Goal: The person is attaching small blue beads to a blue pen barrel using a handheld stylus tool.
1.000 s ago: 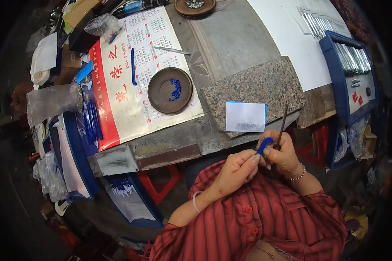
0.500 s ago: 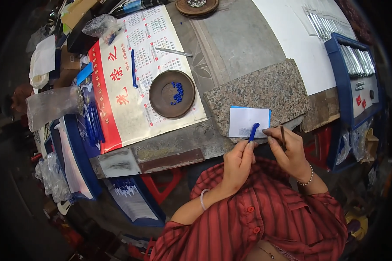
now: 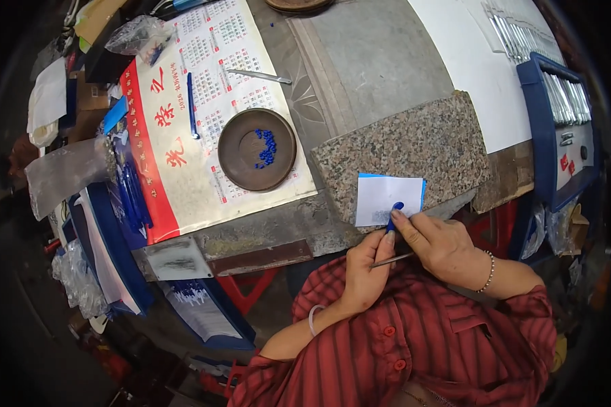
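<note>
My left hand [image 3: 366,271] is closed around a short blue stick [image 3: 397,205] with a rounded, bent tip, holding it upright over the front edge of a white paper pad [image 3: 377,191]. The pad has a blue sheet under it, a grey smudge on top, and rests on a speckled granite slab [image 3: 414,146]. Thumb and fingers of my right hand [image 3: 441,245] meet at the stick just below its tip. A thin dark rod [image 3: 395,259] is also held in my right hand, pointing left across my left fingers. Its exact kind is not clear.
A brown round dish [image 3: 229,168] of small blue pieces [image 3: 267,148] sits on a calendar sheet [image 3: 176,214]. Beside it lie a blue rod [image 3: 192,105] and a silver tweezer-like tool [image 3: 259,76]. A blue tray [image 3: 540,136] of silvery sticks stands right; more trays and plastic bags are left.
My right hand has moved left onto the blue stick, and the thin rod has swung from upright to nearly level. The stick's tip is lower. The whole view has shifted slightly.
</note>
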Demonstrator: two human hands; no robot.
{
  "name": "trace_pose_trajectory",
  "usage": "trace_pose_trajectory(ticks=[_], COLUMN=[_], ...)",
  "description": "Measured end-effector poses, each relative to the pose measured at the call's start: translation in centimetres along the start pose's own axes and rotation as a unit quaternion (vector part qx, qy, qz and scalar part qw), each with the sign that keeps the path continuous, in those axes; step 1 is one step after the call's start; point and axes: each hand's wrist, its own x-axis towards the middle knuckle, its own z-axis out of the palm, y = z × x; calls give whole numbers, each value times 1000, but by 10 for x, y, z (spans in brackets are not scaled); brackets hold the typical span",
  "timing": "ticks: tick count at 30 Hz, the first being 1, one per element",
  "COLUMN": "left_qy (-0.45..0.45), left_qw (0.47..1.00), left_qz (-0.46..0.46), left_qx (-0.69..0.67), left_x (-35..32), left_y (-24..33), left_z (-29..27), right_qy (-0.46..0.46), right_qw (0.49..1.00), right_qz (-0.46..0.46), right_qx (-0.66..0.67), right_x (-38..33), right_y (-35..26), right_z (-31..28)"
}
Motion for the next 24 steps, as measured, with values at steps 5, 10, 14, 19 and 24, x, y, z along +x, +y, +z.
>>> trace_pose_trajectory(ticks=[5, 10, 14, 19, 24], left_qy=[-21, -83, -260, -328, -329], left_qw=[997, 977, 849, 793, 808], left_qz=[-21, -93, -212, -242, -221], left_qx=[-70, -173, -408, -454, -435], left_x=[2, 3, -1, -12, -20], left_y=[6, 10, 18, 18, 16], left_z=[0, -6, -19, -20, -21], right_qy=[-9, 46, 68, 36, 33], right_qw=[999, 981, 777, 613, 653], right_qz=[-49, 21, 265, 280, 250], right_qx=[-20, 189, 566, 738, 714], right_x=[5, -2, -18, -14, -14], right_y=[3, 15, 0, -16, -24], right_z=[2, 8, 9, 4, 3])
